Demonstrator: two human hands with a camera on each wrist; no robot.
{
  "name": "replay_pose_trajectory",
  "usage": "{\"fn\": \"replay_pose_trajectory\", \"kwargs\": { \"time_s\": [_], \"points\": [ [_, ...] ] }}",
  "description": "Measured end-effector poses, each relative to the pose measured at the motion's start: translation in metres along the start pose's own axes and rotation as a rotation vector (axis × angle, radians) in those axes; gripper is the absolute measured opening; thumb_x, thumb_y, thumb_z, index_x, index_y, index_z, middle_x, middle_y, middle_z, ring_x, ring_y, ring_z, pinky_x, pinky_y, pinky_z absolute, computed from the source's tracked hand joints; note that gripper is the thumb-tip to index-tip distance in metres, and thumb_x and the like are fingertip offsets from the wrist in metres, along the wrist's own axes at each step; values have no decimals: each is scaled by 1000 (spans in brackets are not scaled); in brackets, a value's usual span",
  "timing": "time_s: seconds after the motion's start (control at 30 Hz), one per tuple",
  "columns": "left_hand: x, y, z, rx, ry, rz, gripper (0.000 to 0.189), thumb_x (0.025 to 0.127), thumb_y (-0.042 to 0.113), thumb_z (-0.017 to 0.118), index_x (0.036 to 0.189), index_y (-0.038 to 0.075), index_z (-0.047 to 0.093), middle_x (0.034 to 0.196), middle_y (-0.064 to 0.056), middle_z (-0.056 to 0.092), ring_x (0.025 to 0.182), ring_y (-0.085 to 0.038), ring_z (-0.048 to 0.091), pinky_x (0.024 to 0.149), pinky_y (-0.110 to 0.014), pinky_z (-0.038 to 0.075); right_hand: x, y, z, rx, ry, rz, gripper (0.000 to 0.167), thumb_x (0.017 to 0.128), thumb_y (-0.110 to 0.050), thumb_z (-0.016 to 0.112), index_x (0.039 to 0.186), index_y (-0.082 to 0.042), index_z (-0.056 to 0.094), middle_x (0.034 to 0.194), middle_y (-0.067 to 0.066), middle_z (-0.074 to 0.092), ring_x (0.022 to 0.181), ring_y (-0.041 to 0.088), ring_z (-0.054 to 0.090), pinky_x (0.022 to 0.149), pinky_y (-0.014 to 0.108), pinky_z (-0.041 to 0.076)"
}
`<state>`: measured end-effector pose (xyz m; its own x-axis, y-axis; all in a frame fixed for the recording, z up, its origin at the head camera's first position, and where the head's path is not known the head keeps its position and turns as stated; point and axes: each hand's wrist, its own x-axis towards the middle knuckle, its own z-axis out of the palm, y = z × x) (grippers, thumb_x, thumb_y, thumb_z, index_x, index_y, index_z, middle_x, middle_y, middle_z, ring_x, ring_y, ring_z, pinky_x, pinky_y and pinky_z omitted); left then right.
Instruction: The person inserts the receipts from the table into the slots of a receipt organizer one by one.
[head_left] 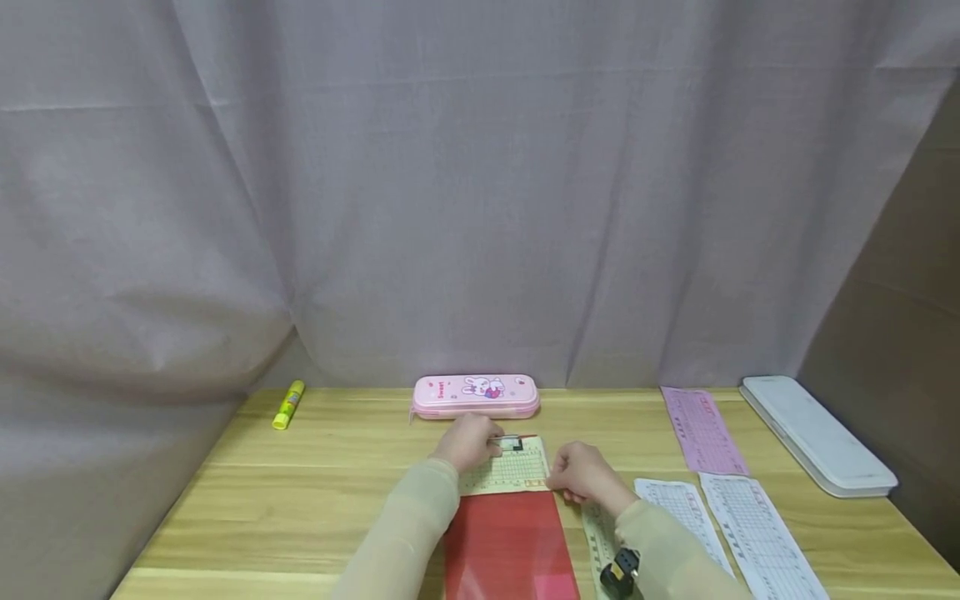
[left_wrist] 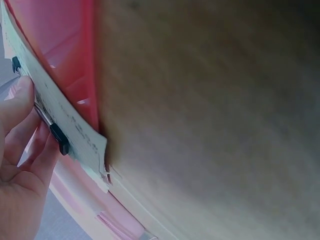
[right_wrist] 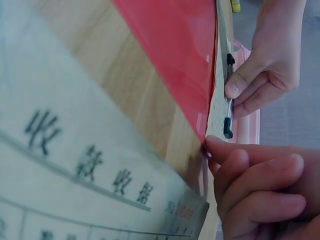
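Note:
A red folder (head_left: pixel 504 542) lies on the table, with a yellowish receipt slip (head_left: pixel 498 477) across its far end. My left hand (head_left: pixel 467 443) pinches the metal clip (head_left: pixel 512 442) at that end; the clip's black ends show beside the fingers in the left wrist view. At the slip's right edge, my right hand (head_left: pixel 588 473) pinches its near corner between thumb and forefinger, the other fingers curled. Another yellowish receipt (right_wrist: pixel 85 160) lies under my right forearm, close to the right wrist camera.
Behind the folder sits a pink pencil case (head_left: pixel 476 397). A yellow glue stick (head_left: pixel 288 405) lies far left. To the right are a pink slip (head_left: pixel 703 429), white slips (head_left: pixel 761 533) and a white case (head_left: pixel 817 433). A grey curtain (head_left: pixel 480 192) hangs behind.

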<state>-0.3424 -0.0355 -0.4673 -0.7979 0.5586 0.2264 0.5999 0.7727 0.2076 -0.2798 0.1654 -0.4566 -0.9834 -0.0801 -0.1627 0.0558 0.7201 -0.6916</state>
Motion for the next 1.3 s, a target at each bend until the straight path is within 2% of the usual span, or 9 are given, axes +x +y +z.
{"fn": "replay_pose_trajectory", "kwargs": {
  "time_s": [0.3, 0.6, 0.7, 0.93, 1.1, 1.3],
  "points": [
    [-2, -3, -1, -25, -12, -23, 20, 77, 21, 78, 96, 13, 76, 90, 5, 73, 87, -10, 67, 82, -23, 52, -1, -3, -1, -30, -4, -22, 19, 77, -8, 73, 68, -9, 57, 51, 0, 52, 41, 7, 42, 38, 15, 33],
    [-2, -4, -2, -74, -26, -64, 24, 77, 22, 77, 99, 12, 75, 94, 4, 73, 92, -11, 67, 84, -24, 53, -4, 2, -17, -65, 72, -40, 12, 81, -16, 70, 76, -7, 65, 64, 2, 58, 51, 12, 52, 47, 23, 43],
    [-2, -5, -1, -74, -25, -57, 24, 77, 23, 77, 98, 13, 76, 94, 4, 73, 92, -10, 67, 83, -24, 53, -3, 8, -25, -87, 92, -51, 11, 82, -17, 69, 78, -7, 66, 67, 0, 59, 55, 12, 55, 49, 24, 46],
    [-2, -7, 3, -77, -12, -41, 24, 76, 22, 78, 98, 13, 76, 92, 5, 73, 89, -8, 67, 81, -23, 53, -1, 32, -47, -128, 118, -44, 15, 84, -19, 67, 75, -7, 64, 64, -1, 57, 56, 13, 52, 51, 26, 42],
    [-1, -6, 3, -85, -10, -45, 25, 76, 23, 78, 98, 13, 76, 93, 4, 73, 91, -9, 67, 82, -23, 53, 0, 50, -65, -153, 117, -5, 16, 85, -20, 66, 85, -4, 66, 71, 2, 60, 62, 14, 54, 53, 28, 45],
    [-1, -4, 1, -83, -2, -36, 24, 75, 23, 78, 98, 13, 76, 93, 5, 73, 91, -9, 67, 82, -23, 53, 1, 68, -86, -183, 145, -40, 22, 86, -22, 66, 92, 0, 67, 81, 4, 65, 70, 15, 57, 60, 31, 49]
  ]
}}
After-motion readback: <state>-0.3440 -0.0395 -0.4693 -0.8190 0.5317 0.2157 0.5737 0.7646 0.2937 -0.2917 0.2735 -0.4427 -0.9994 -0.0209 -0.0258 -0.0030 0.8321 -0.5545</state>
